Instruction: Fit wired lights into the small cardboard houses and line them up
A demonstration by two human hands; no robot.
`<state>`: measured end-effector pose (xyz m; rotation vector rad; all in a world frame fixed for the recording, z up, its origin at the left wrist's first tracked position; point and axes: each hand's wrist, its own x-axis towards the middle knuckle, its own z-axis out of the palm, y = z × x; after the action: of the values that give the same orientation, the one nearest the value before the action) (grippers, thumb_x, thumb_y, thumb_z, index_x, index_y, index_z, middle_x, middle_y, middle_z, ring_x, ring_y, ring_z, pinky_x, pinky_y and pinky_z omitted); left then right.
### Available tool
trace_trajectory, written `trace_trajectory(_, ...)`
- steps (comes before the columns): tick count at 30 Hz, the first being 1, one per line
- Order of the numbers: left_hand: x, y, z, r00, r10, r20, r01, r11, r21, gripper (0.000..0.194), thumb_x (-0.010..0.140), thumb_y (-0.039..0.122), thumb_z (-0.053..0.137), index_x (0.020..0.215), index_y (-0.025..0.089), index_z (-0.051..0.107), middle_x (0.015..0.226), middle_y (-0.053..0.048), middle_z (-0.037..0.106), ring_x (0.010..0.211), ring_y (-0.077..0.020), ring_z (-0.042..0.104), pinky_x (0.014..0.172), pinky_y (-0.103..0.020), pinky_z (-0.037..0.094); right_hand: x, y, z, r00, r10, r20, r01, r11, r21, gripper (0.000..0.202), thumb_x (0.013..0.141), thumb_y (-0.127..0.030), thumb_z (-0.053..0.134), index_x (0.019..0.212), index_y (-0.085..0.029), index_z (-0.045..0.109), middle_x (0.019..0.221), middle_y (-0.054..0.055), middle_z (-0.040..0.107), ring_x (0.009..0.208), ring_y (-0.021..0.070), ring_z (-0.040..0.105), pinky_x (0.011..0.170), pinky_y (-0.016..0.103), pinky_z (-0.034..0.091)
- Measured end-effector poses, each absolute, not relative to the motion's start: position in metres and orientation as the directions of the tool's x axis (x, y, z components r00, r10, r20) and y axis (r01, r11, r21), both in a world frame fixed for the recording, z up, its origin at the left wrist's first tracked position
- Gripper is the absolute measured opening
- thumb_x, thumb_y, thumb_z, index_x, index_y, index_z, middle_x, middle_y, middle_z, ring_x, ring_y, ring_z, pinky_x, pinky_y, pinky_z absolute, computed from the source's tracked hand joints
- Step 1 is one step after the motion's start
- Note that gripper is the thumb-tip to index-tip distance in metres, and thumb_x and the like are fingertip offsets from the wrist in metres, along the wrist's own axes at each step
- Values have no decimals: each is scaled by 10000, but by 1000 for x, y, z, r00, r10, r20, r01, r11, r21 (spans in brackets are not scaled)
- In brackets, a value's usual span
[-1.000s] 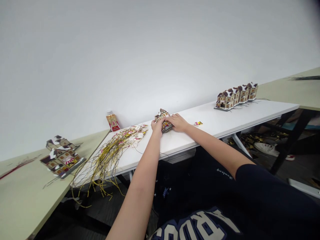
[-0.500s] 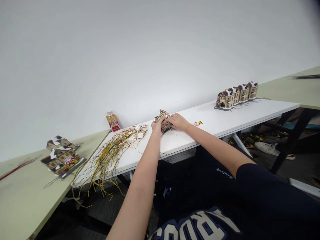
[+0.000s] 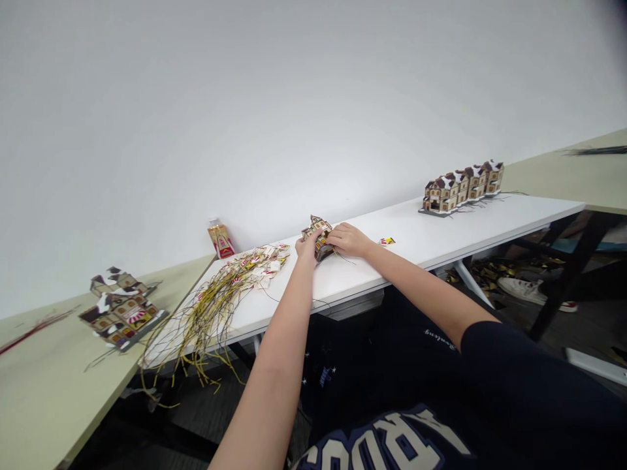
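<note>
A small model house with thin dark wires at its base is held just above the white table. My left hand grips its left side, the thumb on the front. At its right side my right hand has its fingers bent against the house; its fingertips are too small to make out clearly. Left of my hands lies a pile of small white, red and yellow pieces with long yellow and dark wires. One red and yellow piece lies right of my right hand.
A row of model houses stands at the table's right. More houses sit on the left pale table, near red wires. A bottle stands by the wall. Dark wires lie far right.
The fingers of my right hand have shifted slightly at the right side of the house, which has turned a little. The wires below it have changed position.
</note>
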<state>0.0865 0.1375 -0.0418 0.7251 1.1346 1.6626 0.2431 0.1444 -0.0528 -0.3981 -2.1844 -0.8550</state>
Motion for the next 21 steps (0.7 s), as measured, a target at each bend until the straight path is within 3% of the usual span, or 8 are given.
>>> trace_trajectory(5,87,136,-40,-371,927,-60,-403,-102,909,516,513,222,861,901,147,529,789,-78,674,731,-236,690,675,-381,582,245,146,-52,-620,-36,783,518,731,444,154,872,-156,501,934,-188,638,984,62,664,867,182,538,744,306,380)
trace_trajectory(21,85,136,-39,-418,904,-89,-408,-100,908,572,494,240,866,922,162,495,850,-101,680,792,-269,695,664,-403,592,251,151,-53,-632,9,775,501,768,399,194,937,-229,457,878,-208,640,943,61,635,815,173,513,728,304,382)
